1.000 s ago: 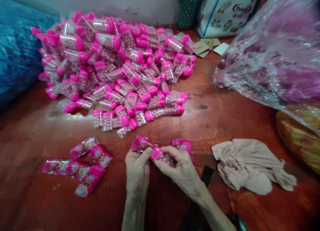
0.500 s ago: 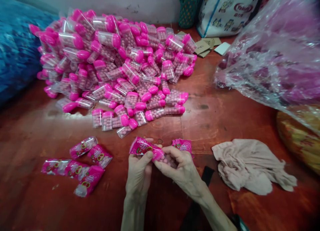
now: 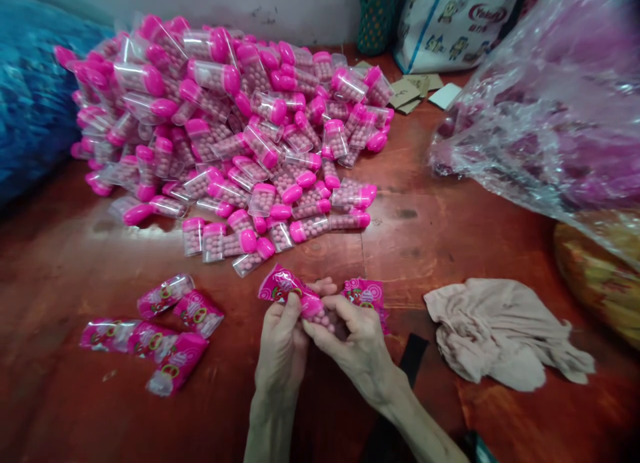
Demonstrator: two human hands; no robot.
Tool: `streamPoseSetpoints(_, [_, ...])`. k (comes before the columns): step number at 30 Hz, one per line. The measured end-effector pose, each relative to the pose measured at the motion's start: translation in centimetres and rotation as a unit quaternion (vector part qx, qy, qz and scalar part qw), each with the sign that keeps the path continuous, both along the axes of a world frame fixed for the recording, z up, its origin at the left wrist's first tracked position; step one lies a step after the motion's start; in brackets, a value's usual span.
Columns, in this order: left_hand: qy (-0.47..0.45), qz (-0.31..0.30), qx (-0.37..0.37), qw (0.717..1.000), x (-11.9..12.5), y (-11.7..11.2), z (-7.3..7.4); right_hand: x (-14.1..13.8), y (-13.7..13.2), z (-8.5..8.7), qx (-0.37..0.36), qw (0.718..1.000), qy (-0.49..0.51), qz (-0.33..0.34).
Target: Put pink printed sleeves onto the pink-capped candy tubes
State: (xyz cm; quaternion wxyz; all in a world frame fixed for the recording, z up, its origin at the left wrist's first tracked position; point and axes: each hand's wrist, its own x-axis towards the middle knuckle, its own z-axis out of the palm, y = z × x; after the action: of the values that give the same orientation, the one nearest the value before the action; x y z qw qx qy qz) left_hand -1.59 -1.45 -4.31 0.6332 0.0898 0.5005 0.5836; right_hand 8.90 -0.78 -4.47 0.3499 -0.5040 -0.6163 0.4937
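Lying left of the left hand are several wrapped tubes. That hand pinches a pink printed sleeve. Touching it, the right hand pinches a pink-capped candy tube, long axis slanting up-left, cap at the sleeve's mouth. A heap of bare tubes sits beyond both hands, with a crumpled cloth to the right.
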Motion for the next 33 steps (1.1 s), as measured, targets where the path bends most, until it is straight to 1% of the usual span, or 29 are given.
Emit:
streamPoseSetpoints(2, [0.017,0.007,0.003,1.000,0.0,0.0,0.1,-0.1,-0.1,0.0,0.024,1.000,-0.009,0.003])
streamPoseSetpoints(4, [0.032,0.000,0.022,0.999,0.0,0.0,0.1,-0.1,-0.2,0.0,0.035,0.999,-0.007,0.008])
streamPoseSetpoints(9, [0.055,-0.067,0.082,0.993,-0.2,0.0,0.1,0.7,-0.1,0.4,0.005,1.000,0.019,0.023])
streamPoseSetpoints(13, [0.061,-0.088,0.097,0.990,0.1,-0.2,0.1,1.1,0.1,0.5,-0.022,0.999,0.035,0.034])
streamPoseSetpoints(15, [0.056,-0.080,0.089,0.991,0.3,-0.3,0.3,1.0,0.2,0.5,-0.030,0.998,0.037,0.029])
streamPoseSetpoints(17, [0.049,-0.057,0.074,0.994,0.5,-0.3,0.5,0.8,0.2,0.6,-0.033,0.999,0.034,0.025])
streamPoseSetpoints(20, [0.027,-0.005,0.028,0.999,0.5,-0.3,0.7,0.5,0.0,0.7,-0.038,0.997,0.019,0.059])
streamPoseSetpoints(22, [0.027,0.031,0.004,0.999,0.3,-0.2,0.7,0.2,-0.3,0.8,-0.046,0.995,-0.011,0.088])
streamPoseSetpoints(25, [0.058,0.061,0.009,0.996,0.0,-0.1,0.5,0.0,-0.7,1.1,-0.062,0.992,-0.047,0.097])
streamPoseSetpoints(27, [0.072,0.057,0.021,0.996,0.1,-0.2,0.3,-0.1,-0.8,1.4,-0.079,0.992,-0.029,0.092])
streamPoseSetpoints(30, [0.072,0.017,0.032,0.997,0.6,-0.2,0.3,-0.1,-0.7,1.5,-0.106,0.991,0.023,0.080])
streamPoseSetpoints(33, [0.067,-0.014,0.052,0.996,1.3,-0.2,0.6,0.0,-0.6,1.4,-0.112,0.991,0.042,0.068])
